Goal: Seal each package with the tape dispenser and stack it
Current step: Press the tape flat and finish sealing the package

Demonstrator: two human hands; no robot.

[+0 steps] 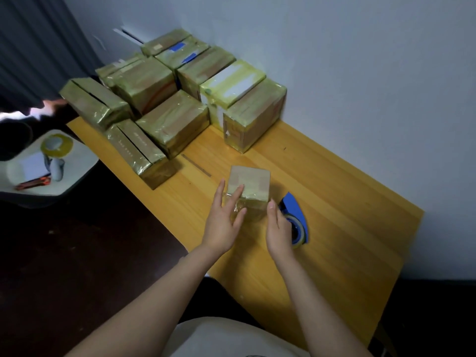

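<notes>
The left hand (223, 219), fingers straight, presses a small tape-wrapped brown cardboard package (249, 181); the right hand (278, 229), likewise flat, flanks it.

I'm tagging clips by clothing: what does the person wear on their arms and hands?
Nothing: the left hand and right hand are bare, with no gloves, rings or watch to see. Both forearms are uncovered to the frame edge, no sleeves in view. A pale garment shows at the bottom edge.

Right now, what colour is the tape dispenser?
The tape dispenser is blue; the head view shows it best.
</notes>
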